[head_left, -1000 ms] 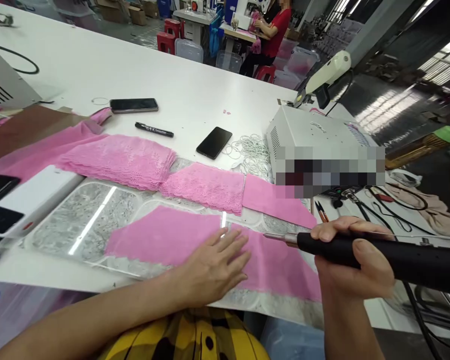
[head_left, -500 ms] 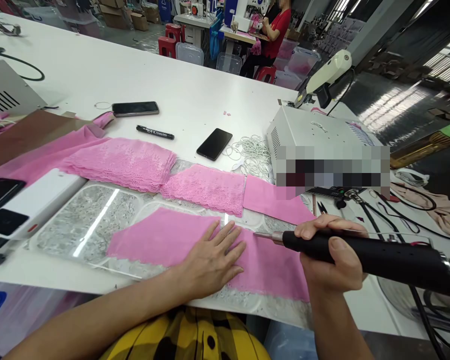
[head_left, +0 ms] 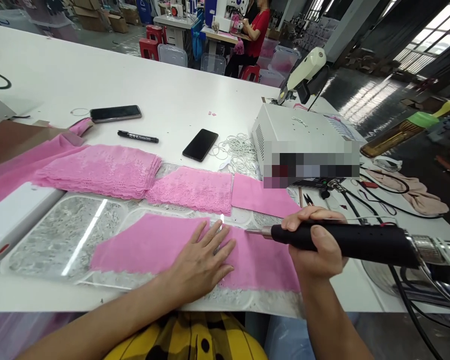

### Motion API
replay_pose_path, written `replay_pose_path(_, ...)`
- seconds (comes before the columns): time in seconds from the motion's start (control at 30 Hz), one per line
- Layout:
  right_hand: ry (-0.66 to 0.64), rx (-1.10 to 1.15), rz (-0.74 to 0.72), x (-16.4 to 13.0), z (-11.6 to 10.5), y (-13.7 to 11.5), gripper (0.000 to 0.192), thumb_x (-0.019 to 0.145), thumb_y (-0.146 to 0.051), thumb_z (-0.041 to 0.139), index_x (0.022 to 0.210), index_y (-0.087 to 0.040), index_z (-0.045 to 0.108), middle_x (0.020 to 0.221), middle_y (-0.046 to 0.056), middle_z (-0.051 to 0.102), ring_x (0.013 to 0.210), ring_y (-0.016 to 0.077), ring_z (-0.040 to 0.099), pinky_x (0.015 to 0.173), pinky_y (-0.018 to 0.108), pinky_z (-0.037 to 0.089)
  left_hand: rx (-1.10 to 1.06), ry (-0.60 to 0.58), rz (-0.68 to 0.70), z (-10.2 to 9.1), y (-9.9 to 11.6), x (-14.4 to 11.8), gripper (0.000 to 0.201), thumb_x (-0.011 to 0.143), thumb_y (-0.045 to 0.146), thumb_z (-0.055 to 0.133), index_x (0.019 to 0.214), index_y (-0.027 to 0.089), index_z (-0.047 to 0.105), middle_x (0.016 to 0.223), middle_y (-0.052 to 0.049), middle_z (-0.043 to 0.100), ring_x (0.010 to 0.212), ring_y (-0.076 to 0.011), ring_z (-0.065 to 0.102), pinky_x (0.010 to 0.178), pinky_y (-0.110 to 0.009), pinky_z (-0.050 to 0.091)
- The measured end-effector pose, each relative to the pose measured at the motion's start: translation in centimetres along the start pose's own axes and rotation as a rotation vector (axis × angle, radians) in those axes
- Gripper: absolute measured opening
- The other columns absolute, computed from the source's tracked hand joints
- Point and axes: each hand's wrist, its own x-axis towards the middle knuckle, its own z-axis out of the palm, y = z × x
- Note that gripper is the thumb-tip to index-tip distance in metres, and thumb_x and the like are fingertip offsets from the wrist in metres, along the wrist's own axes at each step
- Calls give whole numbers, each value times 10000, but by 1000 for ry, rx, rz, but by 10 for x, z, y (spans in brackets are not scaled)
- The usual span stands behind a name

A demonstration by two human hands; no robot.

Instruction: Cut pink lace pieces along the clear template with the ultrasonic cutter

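Note:
Two pink fabric pieces point(head_left: 146, 242) lie flat along the front of the table, seemingly meeting or overlapping under my left hand point(head_left: 204, 260). That hand presses down on them with its fingers spread. My right hand point(head_left: 317, 245) is wrapped around a black corded hand tool point(head_left: 367, 242) with a thin metal tip. The tip points left and is at the upper edge of the fabric, just right of my left fingertips; whether it touches the cloth I cannot tell. Behind lie a lace-edged pink piece point(head_left: 193, 190) and a plain pink piece point(head_left: 262, 195).
A stack of pink lace pieces point(head_left: 101, 170) lies at left, near a white box-like device point(head_left: 22, 215). Two phones point(head_left: 200, 145), a marker point(head_left: 138, 136) and tangled white cord point(head_left: 240, 152) lie behind. A grey machine box point(head_left: 292, 125) with cables stands right. Another person point(head_left: 258, 35) sits farther back.
The view has turned slightly to the right, so everything appears further left. My hands, the tool and the fabric keep nearly the same arrangement.

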Motion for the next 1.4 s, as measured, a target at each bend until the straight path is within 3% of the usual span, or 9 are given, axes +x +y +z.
replay_pose_path(0.3,210,-95,-17,7,-34,-13,147,592,-250,575,724,-186,575,680,-17,543,454,121,505,449,319,455,-4,-52,8,-2,-2,1,415,994,426,482,1292,160,597,1416,-141,542,1367,-350,446,1118,-566,369)
replay_pose_path(0.77,190,-51,7,2,-33,-5,149,618,-227,585,761,-185,590,698,-16,566,471,121,523,452,306,459,-10,-57,6,-4,-2,1,413,982,421,515,1298,167,593,1419,-136,539,1382,-345,429,1125,-560,368)
replay_pose_path(1.17,154,-45,-9,6,-32,-7,107,635,-212,597,742,-197,600,688,-28,586,475,130,543,462,310,472,7,17,22,0,-5,0,392,998,402,473,1288,179,614,1416,-120,546,1365,-333,447,1140,-541,339)
replay_pose_path(1.4,400,-91,0,8,-67,-26,162,537,-249,557,688,-196,584,644,-36,544,452,113,498,437,293,442,11,2,29,4,-8,-1,401,1017,393,419,1307,187,603,1426,-104,546,1388,-304,428,1175,-513,285)
